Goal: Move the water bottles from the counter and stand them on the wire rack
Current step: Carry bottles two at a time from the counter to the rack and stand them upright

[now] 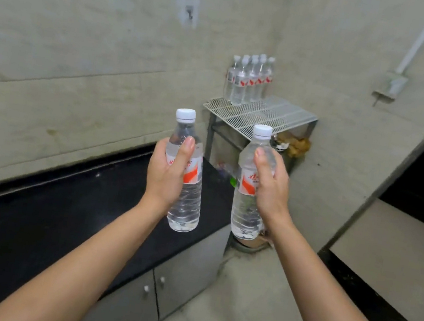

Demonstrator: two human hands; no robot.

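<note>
Two clear, glossy plastic bottles with ribbed lower halves, white plastic caps and red-and-white film labels are seen, one on the left [187,184] and one on the right [248,193]. A white coated wire rack [260,115] is carried on a dull grey metal frame. The black counter top [45,218] looks smooth and matt; the pale walls appear rough and stained.

Two bare forearms reach in from the bottom edge of the head view, with no sleeve, watch, band or glove on either one as far as the frame shows. The left hand [169,173] and the right hand [270,185] carry no rings on the parts that show. The thumbnails are short, plain and unpainted. Both wrists are slim, the forearms smooth and long; the upper arms lie outside the frame
</note>
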